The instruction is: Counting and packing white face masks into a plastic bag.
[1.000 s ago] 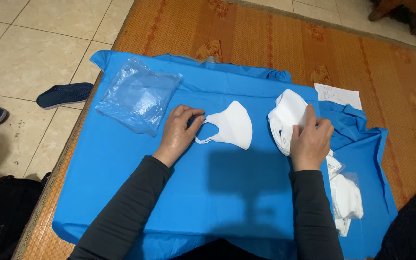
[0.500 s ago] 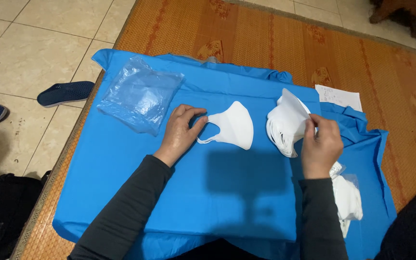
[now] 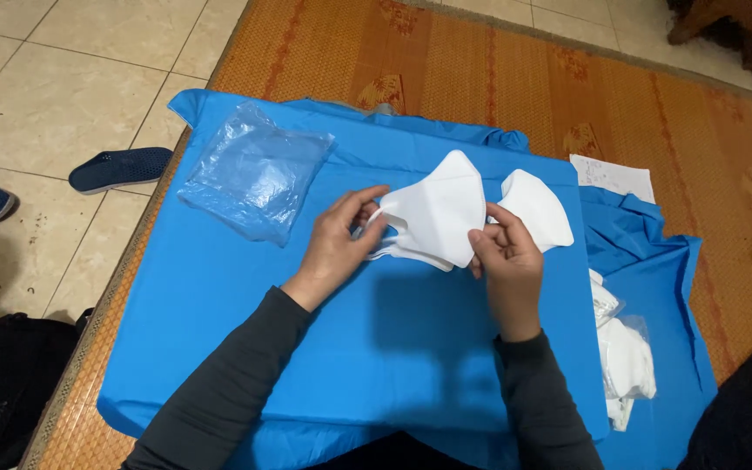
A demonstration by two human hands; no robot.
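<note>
Both hands hold white masks over the blue cloth.
The left hand pinches the front mask by its ear loops; the right hand, fingers curled shut, grips both it and the second mask behind.

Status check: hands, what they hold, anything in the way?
Left hand and right hand grip folded white fabric face mask. Second white mask behind. Nothing in the way.
</note>
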